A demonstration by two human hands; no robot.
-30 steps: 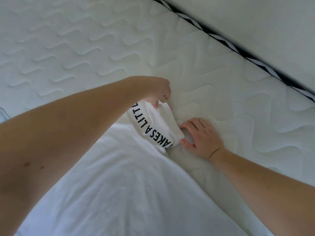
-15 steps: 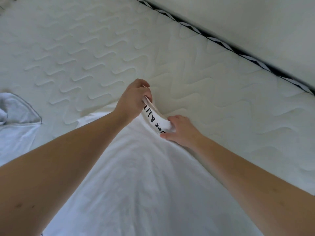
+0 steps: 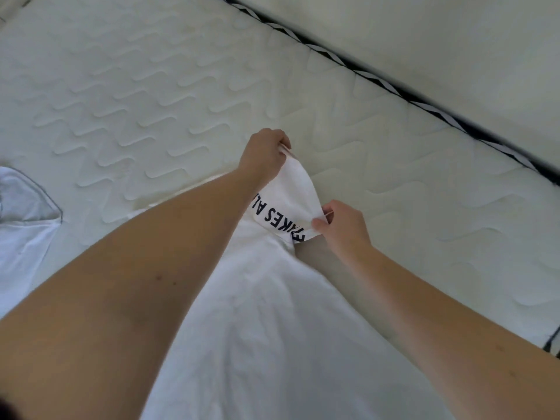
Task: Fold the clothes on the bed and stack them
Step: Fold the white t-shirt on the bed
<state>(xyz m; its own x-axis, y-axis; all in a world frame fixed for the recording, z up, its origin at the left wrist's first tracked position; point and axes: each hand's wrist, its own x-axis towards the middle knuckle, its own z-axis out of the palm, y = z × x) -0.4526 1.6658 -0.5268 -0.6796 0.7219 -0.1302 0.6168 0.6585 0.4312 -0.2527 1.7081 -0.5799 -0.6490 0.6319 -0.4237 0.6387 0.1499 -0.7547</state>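
Observation:
A white T-shirt (image 3: 266, 322) with black lettering lies spread on the quilted mattress (image 3: 151, 101), reaching from the bottom of the view up to the middle. Its far corner is lifted and turned over, so the letters show. My left hand (image 3: 265, 154) pinches the top of that raised flap. My right hand (image 3: 342, 225) pinches the flap's lower right edge, just above the mattress. The cloth is stretched between both hands. My left forearm covers much of the shirt's left side.
A second white garment (image 3: 24, 219) with a grey-trimmed opening lies at the left edge. A black-and-white striped band (image 3: 378, 83) runs along the mattress's far side, with a pale wall (image 3: 439, 31) behind it. Bare mattress surrounds the shirt at the top and right.
Both hands have raised the shirt's corner and pulled it apart, so the flap is wider and more lettering shows. My right hand went from lying flat on the mattress to pinching the cloth.

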